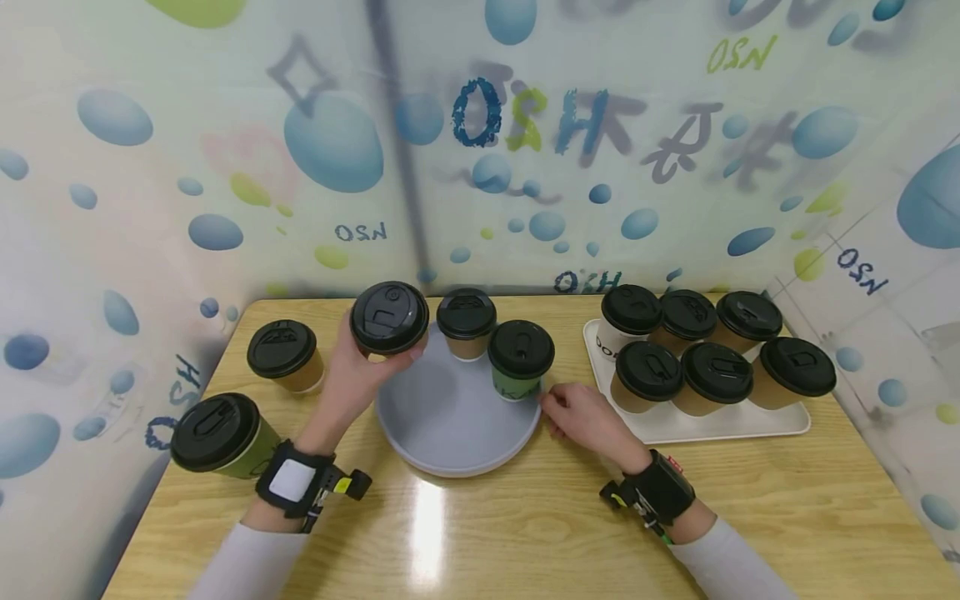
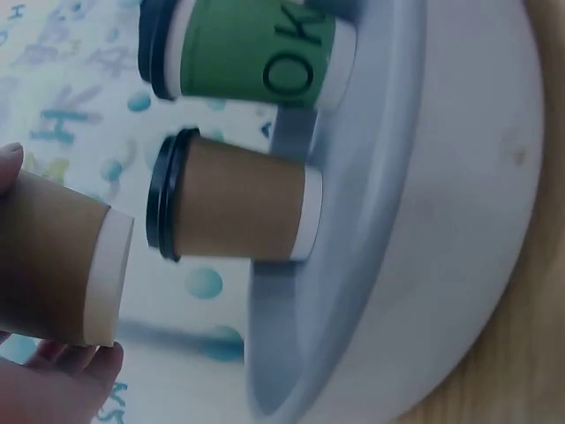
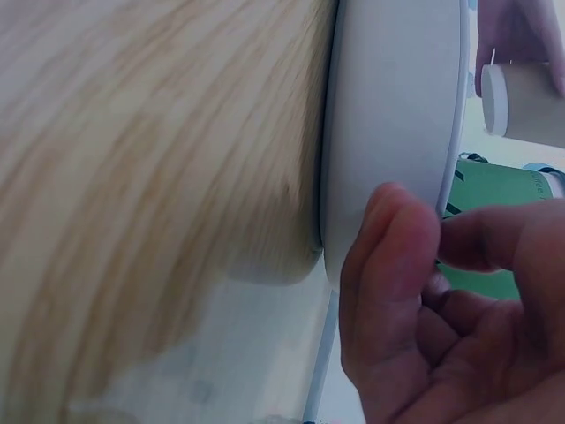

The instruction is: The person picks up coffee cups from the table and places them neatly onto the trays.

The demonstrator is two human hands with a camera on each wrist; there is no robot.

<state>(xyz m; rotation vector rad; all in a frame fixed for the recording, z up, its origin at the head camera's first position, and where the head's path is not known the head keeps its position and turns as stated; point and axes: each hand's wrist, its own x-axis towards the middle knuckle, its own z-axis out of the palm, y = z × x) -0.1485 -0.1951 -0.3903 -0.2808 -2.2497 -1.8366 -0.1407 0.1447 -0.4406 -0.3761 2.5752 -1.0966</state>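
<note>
My left hand (image 1: 347, 385) grips a brown paper cup (image 2: 48, 256) with a black lid, raised over the left rim of a round grey tray (image 1: 450, 433). In the left wrist view its white base shows, apart from the tray. Standing on the tray are a smaller brown cup (image 1: 467, 321) at the back and a green cup (image 1: 519, 358) at the right, both black-lidded. My right hand (image 1: 588, 421) pinches the tray's right rim beside the green cup. Up close in the right wrist view, curled fingers (image 3: 388, 265) lie against the tray's outer wall, with the thumb at the rim.
Left of the tray stand a brown cup (image 1: 283, 357) and a large green cup (image 1: 225, 435), both lidded. A white rectangular tray (image 1: 720, 427) at the right bears several lidded cups. A patterned curtain (image 1: 480, 225) hangs behind the wooden table (image 1: 510, 533).
</note>
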